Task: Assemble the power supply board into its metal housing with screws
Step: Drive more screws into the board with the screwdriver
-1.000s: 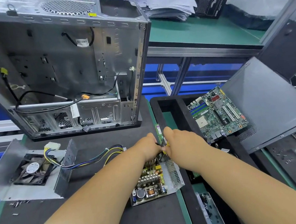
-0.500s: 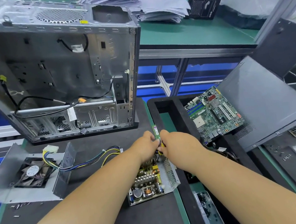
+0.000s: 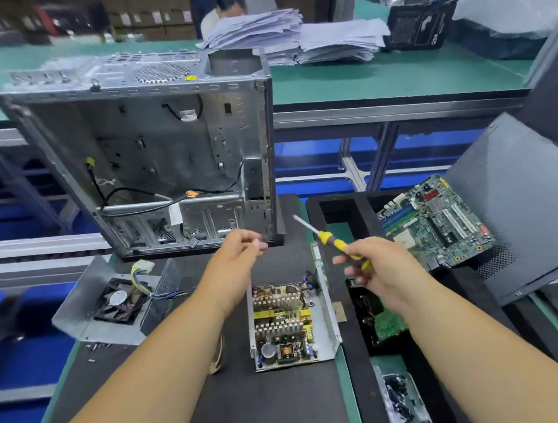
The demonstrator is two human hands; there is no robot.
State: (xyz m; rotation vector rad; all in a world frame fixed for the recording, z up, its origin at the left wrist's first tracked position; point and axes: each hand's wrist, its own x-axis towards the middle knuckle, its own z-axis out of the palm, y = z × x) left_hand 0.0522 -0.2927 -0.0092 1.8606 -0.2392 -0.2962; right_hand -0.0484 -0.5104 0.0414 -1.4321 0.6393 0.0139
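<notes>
Board (image 3: 284,324) sits inside its housing (image 3: 329,312) on the dark surface (image 3: 250,410), below both hands. A second ago the hands met over its far end; now they have lifted apart, suggesting a screw was just driven. Right hand (image 3: 382,269) grips a screwdriver (image 3: 334,241), tip raised. Left hand (image 3: 242,249) hovers, fingertips pinched, contents unclear. Tray (image 3: 406,408) at right holds dark screws; a black bin (image 3: 339,205) holds a motherboard (image 3: 435,220).

Both hands hover above the green power supply board (image 3: 284,324), which sits in its open silver metal housing (image 3: 329,312) on the black-matted desk (image 3: 258,416). The right hand (image 3: 385,269) grips a yellow-handled screwdriver (image 3: 329,240); the left hand (image 3: 237,255) has its fingers pinched together.
</notes>
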